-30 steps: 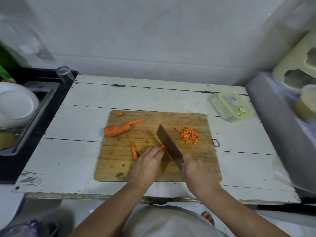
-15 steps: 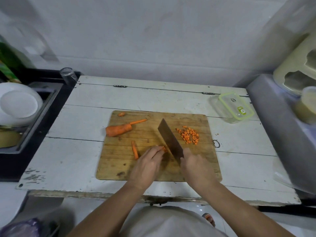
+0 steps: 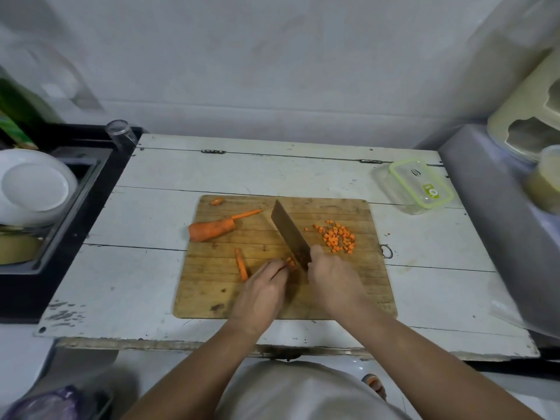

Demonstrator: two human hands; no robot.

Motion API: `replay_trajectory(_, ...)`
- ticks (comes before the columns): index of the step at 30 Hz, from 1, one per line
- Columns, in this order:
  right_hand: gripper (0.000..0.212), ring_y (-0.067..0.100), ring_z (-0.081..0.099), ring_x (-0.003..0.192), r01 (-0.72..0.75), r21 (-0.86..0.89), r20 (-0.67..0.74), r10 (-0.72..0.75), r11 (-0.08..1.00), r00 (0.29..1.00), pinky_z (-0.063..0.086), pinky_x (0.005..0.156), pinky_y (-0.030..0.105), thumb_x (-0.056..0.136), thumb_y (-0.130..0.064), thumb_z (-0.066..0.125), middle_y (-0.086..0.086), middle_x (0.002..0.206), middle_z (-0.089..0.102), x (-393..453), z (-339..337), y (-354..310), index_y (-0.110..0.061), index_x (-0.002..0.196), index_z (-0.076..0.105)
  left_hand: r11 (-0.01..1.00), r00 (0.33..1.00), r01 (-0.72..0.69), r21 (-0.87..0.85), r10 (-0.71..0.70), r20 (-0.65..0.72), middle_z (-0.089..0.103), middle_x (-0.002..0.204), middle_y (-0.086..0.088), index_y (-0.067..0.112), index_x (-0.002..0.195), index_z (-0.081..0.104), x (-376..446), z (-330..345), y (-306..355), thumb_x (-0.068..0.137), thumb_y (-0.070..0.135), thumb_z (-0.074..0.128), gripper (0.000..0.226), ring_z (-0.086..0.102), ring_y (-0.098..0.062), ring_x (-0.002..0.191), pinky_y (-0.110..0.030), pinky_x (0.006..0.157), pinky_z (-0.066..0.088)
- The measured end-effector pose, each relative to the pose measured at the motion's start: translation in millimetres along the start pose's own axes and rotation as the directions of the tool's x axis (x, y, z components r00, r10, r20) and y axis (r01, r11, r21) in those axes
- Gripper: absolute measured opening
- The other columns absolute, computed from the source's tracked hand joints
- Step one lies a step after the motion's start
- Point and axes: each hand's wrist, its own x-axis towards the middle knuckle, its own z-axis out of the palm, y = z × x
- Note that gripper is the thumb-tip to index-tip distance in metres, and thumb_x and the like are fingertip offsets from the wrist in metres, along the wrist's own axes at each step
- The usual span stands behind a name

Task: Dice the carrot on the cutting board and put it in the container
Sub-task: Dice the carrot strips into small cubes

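- The right hand point(image 3: 335, 278) is wrapping its fingers round the handle of a cleaver point(image 3: 290, 233), with the handle itself hidden inside the fist.
- The cleaver's blade is pointing away and to the left across the board point(image 3: 348, 292), its near end coming down just beside the left fingertips.
- The left hand point(image 3: 263, 291) is lying palm down on the board, its fingers curling onto a few short carrot strips point(image 3: 291, 263) and pinning them against the wood right next to the blade.
- One more strip point(image 3: 241, 265) is lying loose on the board just left of the left hand.
- The uncut carrot point(image 3: 212, 229) is lying at the board's far left, its thick end toward the left edge and a thin tapered sliver point(image 3: 247, 214) sticking out toward the blade.
- A small round carrot end point(image 3: 216, 201) is sitting near the board's far left corner.
- A pile of dice point(image 3: 337, 236) is sitting on the board's right half, beyond the right hand and apart from the blade.
- The container point(image 3: 415, 185), clear with a green-rimmed lid on it, is standing on the white table point(image 3: 145, 213) past the board's far right corner, well apart from the dice.
- A white bowl point(image 3: 33, 186) is sitting in the sink at the left.
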Motion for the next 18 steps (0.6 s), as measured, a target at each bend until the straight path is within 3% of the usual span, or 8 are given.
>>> replay_trajectory(5, 0.006, 0.026, 0.064, 0.069, 0.019, -0.039, 0.004, -0.018, 0.999, 1.000, 0.052, 0.057, 0.040, 0.105, -0.021, 0.044, 0.003, 0.081, 0.064, -35.8, -0.1, 14.4, -0.023, 0.109, 0.040, 0.999, 0.997, 0.046, -0.021, -0.047, -0.055, 0.061, 0.125, 0.001, 0.010, 0.123, 0.070, -2.7, -0.5, 1.9, 0.098, 0.015, 0.065, 0.026, 0.065, -0.012, 0.104, -0.028, 0.095, 0.056)
replay_trajectory(8, 0.018, 0.027, 0.065, 0.070, 0.018, -0.156, 0.061, -0.008, 0.988, 0.998, 0.043, 0.054, 0.036, 0.101, -0.010, 0.047, 0.004, 0.082, 0.066, -44.4, 5.0, 5.3, -0.022, 0.113, 0.040, 1.000, 0.999, 0.007, 0.008, -0.006, -0.047, 0.063, 0.123, 0.000, 0.010, 0.122, 0.071, -1.4, 2.6, -0.9, 0.096, 0.009, 0.067, 0.027, 0.061, -0.013, 0.112, -0.029, 0.100, 0.054)
replay_trajectory(11, 0.033, 0.028, 0.069, 0.074, 0.006, -0.253, 0.106, 0.021, 0.968, 0.994, 0.042, 0.054, 0.035, 0.093, 0.003, 0.050, 0.005, 0.086, 0.068, -42.5, 3.9, -7.8, -0.019, 0.115, 0.039, 1.000, 0.999, -0.020, 0.014, 0.020, -0.039, 0.065, 0.120, -0.004, 0.007, 0.121, 0.071, 0.3, 4.5, -4.6, 0.085, -0.004, 0.072, 0.038, 0.059, -0.016, 0.114, -0.029, 0.103, 0.052)
replay_trajectory(14, 0.033, 0.032, 0.069, 0.080, 0.021, -0.169, 0.111, -0.002, 0.985, 0.994, 0.042, 0.056, 0.038, 0.091, 0.006, 0.046, 0.008, 0.090, 0.068, -24.5, 2.8, -17.4, -0.017, 0.114, 0.039, 1.000, 1.000, -0.013, 0.010, 0.013, -0.021, 0.066, 0.119, -0.005, 0.004, 0.119, 0.072, 0.1, 4.0, -4.3, 0.079, -0.007, 0.076, 0.043, 0.060, -0.017, 0.114, -0.026, 0.101, 0.051)
replay_trajectory(18, 0.010, 0.034, 0.068, 0.085, -0.033, 0.066, 0.040, 0.030, 0.997, 0.999, 0.056, 0.069, 0.044, 0.104, -0.019, 0.043, 0.011, 0.093, 0.068, -1.6, 3.5, -5.1, -0.018, 0.114, 0.044, 1.000, 0.999, -0.016, -0.005, 0.016, -0.051, 0.067, 0.118, -0.001, 0.007, 0.116, 0.074, 0.3, 3.6, -3.3, 0.082, -0.003, 0.075, 0.035, 0.060, -0.013, 0.112, -0.022, 0.105, 0.047)
